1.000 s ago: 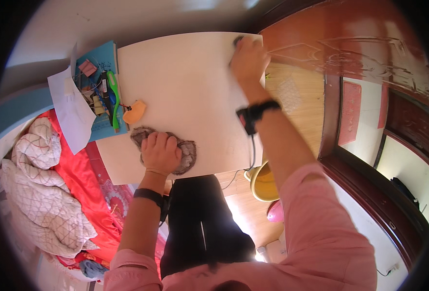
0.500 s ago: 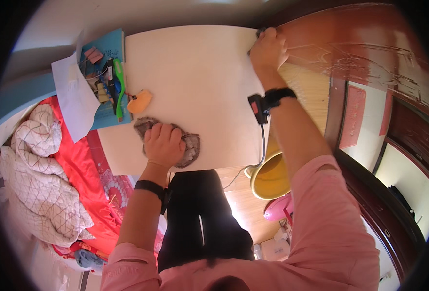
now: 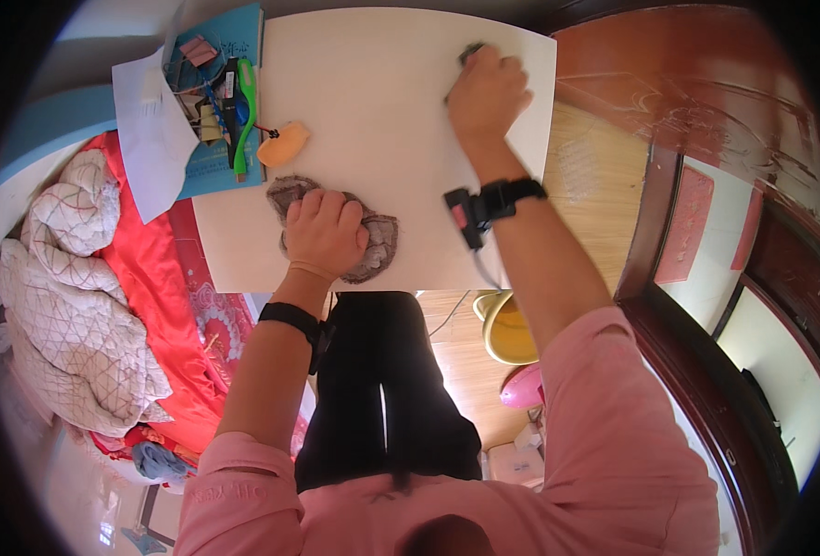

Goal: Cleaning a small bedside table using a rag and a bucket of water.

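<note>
My left hand (image 3: 327, 233) presses down with curled fingers on a crumpled grey-brown cloth (image 3: 382, 243), near the front edge of the white tabletop (image 3: 378, 111). Parts of the cloth stick out on both sides of the hand. Toward the far right of the tabletop, my right hand (image 3: 489, 97) is closed over a dark cloth (image 3: 470, 53); only small bits of it show past the fingers, and the rest is hidden under the palm. Both wrists wear black bands.
At the table's far left lies a blue book (image 3: 211, 176) with a green cable (image 3: 245, 116), pens and clips on it. Beside them are a white paper sheet (image 3: 146, 139) and an orange tag (image 3: 283, 144). A yellow basin (image 3: 510, 334) stands below on the floor; a bed with bedding (image 3: 86, 306) is at left.
My right hand has moved left, away from the table's right edge, with the dark cloth under it. The left hand stays on the grey-brown cloth. The whole view has shifted a little.
</note>
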The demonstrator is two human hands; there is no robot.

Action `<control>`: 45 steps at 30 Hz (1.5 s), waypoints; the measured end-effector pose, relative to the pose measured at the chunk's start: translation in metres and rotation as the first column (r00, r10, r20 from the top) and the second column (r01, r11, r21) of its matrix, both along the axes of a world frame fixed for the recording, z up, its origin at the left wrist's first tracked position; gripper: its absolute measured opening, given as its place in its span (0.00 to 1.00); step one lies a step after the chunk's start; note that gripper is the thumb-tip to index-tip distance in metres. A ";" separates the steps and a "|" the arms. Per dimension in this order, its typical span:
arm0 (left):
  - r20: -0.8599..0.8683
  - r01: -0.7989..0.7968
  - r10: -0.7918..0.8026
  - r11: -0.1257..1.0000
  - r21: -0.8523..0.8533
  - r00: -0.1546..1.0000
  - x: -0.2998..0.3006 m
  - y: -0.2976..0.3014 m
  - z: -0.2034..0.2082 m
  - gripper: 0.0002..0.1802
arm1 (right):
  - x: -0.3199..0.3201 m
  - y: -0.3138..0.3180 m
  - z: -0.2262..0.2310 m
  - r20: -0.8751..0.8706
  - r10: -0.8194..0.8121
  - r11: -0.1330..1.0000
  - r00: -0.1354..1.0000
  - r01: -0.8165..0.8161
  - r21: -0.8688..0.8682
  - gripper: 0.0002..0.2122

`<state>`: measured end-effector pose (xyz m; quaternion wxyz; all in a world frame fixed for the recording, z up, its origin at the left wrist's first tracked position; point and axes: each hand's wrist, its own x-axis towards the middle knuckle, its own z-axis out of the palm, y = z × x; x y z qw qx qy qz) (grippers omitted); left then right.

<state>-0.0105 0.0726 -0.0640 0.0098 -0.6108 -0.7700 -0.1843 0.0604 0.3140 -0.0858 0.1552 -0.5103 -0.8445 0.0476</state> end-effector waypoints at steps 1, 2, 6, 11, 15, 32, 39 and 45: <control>-0.009 0.004 -0.004 1.000 -0.009 1.000 -0.005 -0.006 -0.001 0.07 | 0.000 -0.031 -0.003 0.000 0.042 0.999 0.999 -0.042 -0.027 0.05; -0.007 -0.014 0.013 0.999 -0.046 1.000 -0.004 -0.012 -0.007 0.08 | 0.016 -0.072 -0.002 0.048 0.172 0.985 0.984 -0.171 -0.022 0.04; -0.004 -0.030 0.030 0.995 -0.091 1.000 -0.003 -0.010 -0.004 0.09 | 0.076 -0.165 0.009 -0.190 0.378 0.899 0.906 -0.409 -0.157 0.03; -0.011 -0.009 0.008 0.997 -0.070 1.000 -0.002 0.002 0.007 0.08 | -0.001 -0.048 0.022 -0.087 0.158 0.974 0.984 -0.169 -0.150 0.05; -0.035 -0.018 0.016 0.999 -0.050 0.999 -0.004 -0.015 -0.003 0.08 | 0.041 -0.132 -0.002 -0.061 0.210 0.969 0.976 -0.216 -0.121 0.04; -0.014 -0.018 0.017 0.997 -0.074 1.000 -0.002 -0.009 0.003 0.08 | 0.165 -0.166 0.001 0.081 -0.038 0.995 0.996 0.045 -0.093 0.08; -0.067 -0.015 0.009 0.996 -0.090 0.998 -0.001 -0.003 0.004 0.07 | 0.055 -0.032 0.008 0.036 -0.110 0.992 0.993 0.107 0.066 0.03; -0.059 -0.025 0.018 0.991 -0.130 0.998 0.001 -0.009 -0.001 0.08 | 0.116 -0.172 0.011 -0.193 0.260 0.946 0.946 -0.289 -0.145 0.06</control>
